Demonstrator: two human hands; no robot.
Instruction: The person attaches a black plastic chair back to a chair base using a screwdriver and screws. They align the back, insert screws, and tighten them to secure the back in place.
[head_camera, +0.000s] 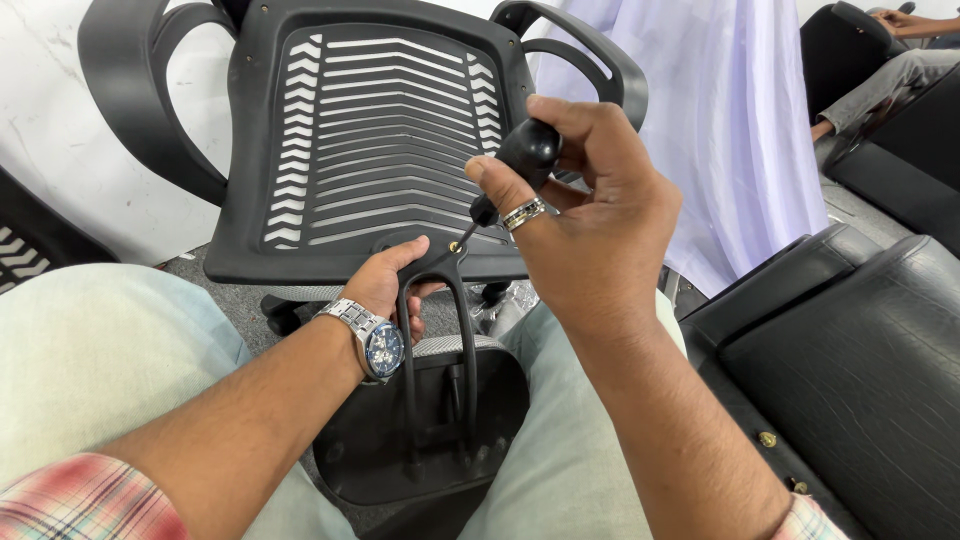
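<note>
Knees in pale trousers (110, 360) are bracing the black chair bracket (437, 350), its top being steadied by the left hand (385, 290) closed on it. At the brass screw (456, 245) under the slatted chair back (380, 140), the screwdriver (520, 165) is being clamped in the right hand (590, 220); it is best kept in line with the screw and pressed firmly.

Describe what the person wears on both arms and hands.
The left hand has a silver metal-link wristwatch with a dark blue dial. The right hand wears a silver ring with a dark band. Both forearms are bare, with rolled plaid sleeves in pink, red and pale green.
</note>
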